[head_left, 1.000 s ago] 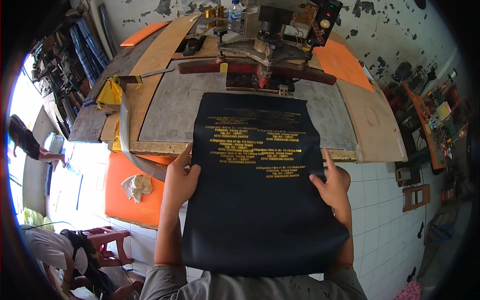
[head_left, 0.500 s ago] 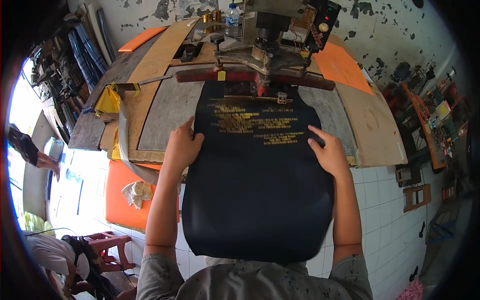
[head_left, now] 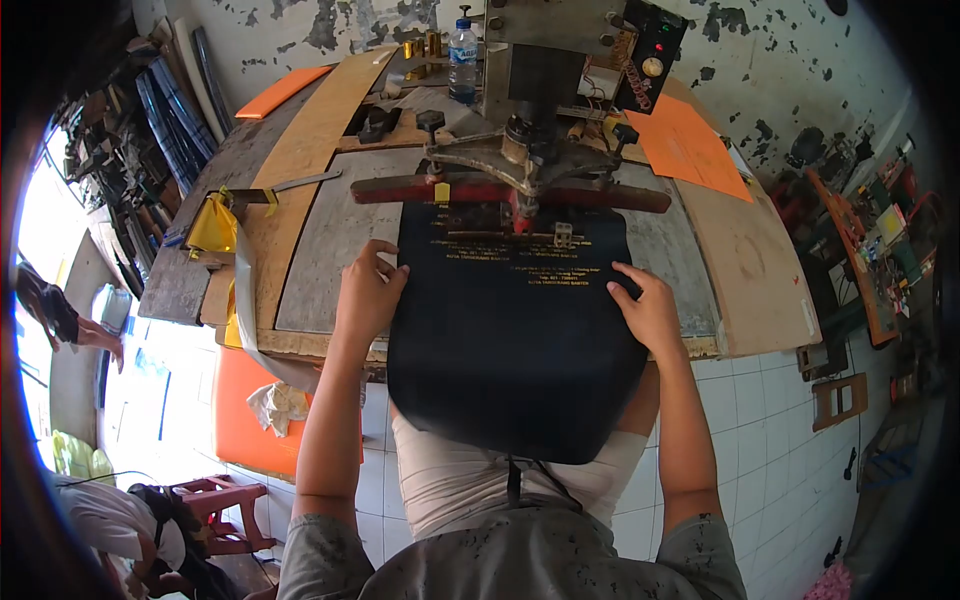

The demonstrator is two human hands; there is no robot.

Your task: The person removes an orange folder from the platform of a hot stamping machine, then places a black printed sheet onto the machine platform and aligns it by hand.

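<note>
A black flexible sheet (head_left: pixel 515 350) with lines of gold lettering lies partly on the grey metal bed of a press (head_left: pixel 540 150), its far end under the press head. Its near part hangs over the table's front edge above the person's lap. My left hand (head_left: pixel 372 292) holds the sheet's left edge, fingers curled and thumb at the margin. On the opposite edge, my right hand (head_left: pixel 645 305) has its thumb and forefinger on the sheet near the lowest gold lines. The red bar (head_left: pixel 600 199) of the press spans above the sheet; some lettering is hidden beneath it.
Yellow foil (head_left: pixel 215 228) and a metal strip sit at the left. Orange sheets (head_left: pixel 690 145) lie on the table, and a water bottle (head_left: pixel 462 62) stands behind. A control box (head_left: pixel 650 55) with lights is beside the press. Another person (head_left: pixel 120 525) is low at the left.
The black sheet has slid away from me, farther under the press head, so fewer gold lines show and its near edge sits higher. Both hands stay at its side edges.
</note>
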